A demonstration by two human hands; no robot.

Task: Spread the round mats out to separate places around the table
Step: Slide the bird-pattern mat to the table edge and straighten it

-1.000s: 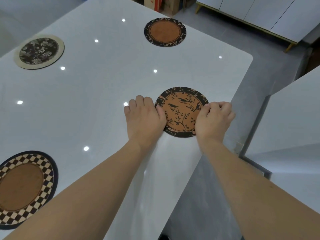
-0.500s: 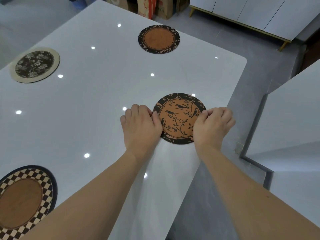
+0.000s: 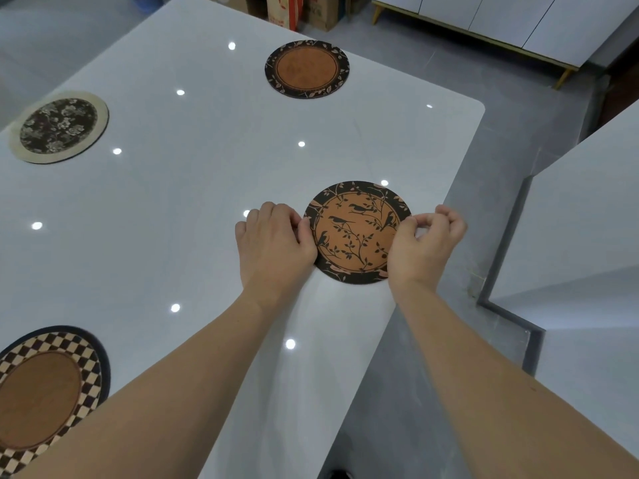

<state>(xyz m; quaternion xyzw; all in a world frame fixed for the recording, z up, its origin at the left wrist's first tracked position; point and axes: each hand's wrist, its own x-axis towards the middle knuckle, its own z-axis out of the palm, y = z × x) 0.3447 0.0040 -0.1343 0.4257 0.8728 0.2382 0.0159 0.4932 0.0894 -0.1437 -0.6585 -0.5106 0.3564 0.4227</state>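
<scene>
A round orange mat with black birds and branches (image 3: 356, 233) lies flat near the right edge of the white table (image 3: 193, 188). My left hand (image 3: 273, 243) rests on the table with its thumb on the mat's left rim. My right hand (image 3: 423, 242) pinches the right rim between thumb and forefinger, its other fingers curled above the table edge. Three other round mats lie apart from each other: a leaf-rimmed orange mat (image 3: 306, 69) at the far end, a dark floral mat (image 3: 58, 126) at the left, and a checkered mat (image 3: 41, 392) at the near left.
The table's right edge runs just past my right hand, with grey floor (image 3: 449, 305) below. A white counter (image 3: 581, 216) stands to the right. Cardboard boxes (image 3: 304, 8) and white cabinets (image 3: 501, 15) stand beyond the far end.
The bird mat stays in place between my hands. My right hand's outer fingers have lifted and spread off the rim. My view has tilted slightly, shifting everything down in the frame.
</scene>
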